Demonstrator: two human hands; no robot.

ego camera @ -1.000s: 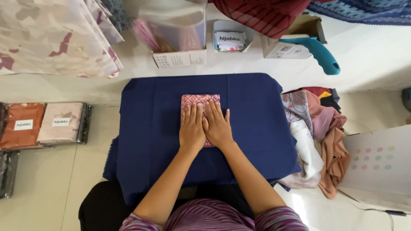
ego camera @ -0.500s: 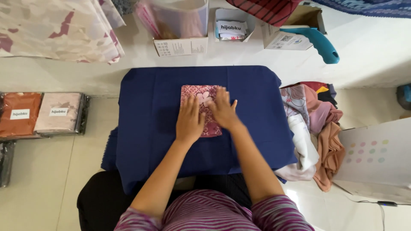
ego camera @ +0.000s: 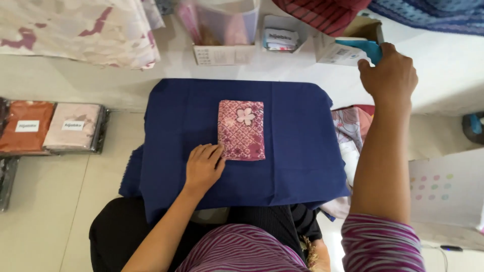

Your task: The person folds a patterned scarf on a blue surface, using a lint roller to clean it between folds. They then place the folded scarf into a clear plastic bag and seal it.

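A folded pink patterned cloth (ego camera: 242,129) with a white flower lies on a board covered in dark blue fabric (ego camera: 297,146). My left hand (ego camera: 202,166) rests flat on the blue cover, fingertips touching the cloth's lower left corner. My right hand (ego camera: 388,75) is stretched out to the upper right and is closed around the handle of a turquoise iron (ego camera: 367,48), which sits on the white ledge beside a cardboard box (ego camera: 335,50).
Wrapped folded cloths (ego camera: 50,126) lie on the floor at left. A clear tub (ego camera: 224,25) and small packets (ego camera: 281,39) stand at the back. A heap of loose cloths (ego camera: 350,136) lies right of the board, a white dotted sheet (ego camera: 446,189) further right.
Both hands were pressing on the pink cloth. My right hand has lifted off and reached up right to the iron; my left hand slid down to the cloth's lower left corner.
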